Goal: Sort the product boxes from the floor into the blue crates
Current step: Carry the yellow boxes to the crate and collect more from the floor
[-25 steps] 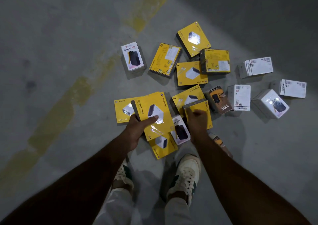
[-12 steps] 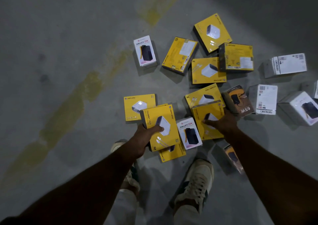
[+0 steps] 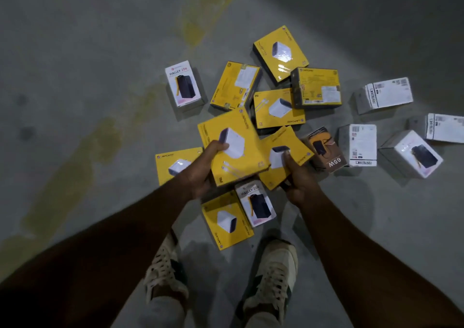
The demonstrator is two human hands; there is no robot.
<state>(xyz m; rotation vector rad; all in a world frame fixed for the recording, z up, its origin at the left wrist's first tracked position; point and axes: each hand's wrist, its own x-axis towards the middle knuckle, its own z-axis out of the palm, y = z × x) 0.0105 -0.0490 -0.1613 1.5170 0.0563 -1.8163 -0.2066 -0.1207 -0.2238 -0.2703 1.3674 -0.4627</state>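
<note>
The person stands over a scatter of small cardboard boxes on a grey, rough concrete floor with a worn yellow painted stripe. The left hand grips a flat, glossy yellow box, thumb on its printed face, fingers under it. The right hand grips a second yellow box in the same way; this one lies just beside the first, and its left edge goes under it. Both boxes are held above the floor, over the middle of the pile.

Near the two pale laced shoes lie another yellow box and a white "Halley 20K" box, touching each other. A further yellow box lies to the left, partly behind the left wrist. Farther away there are more yellow boxes close together and a second white box standing apart on the left. To the right sit a dark brown "65W" box and several white boxes with barcode labels. No blue crate shows here.
</note>
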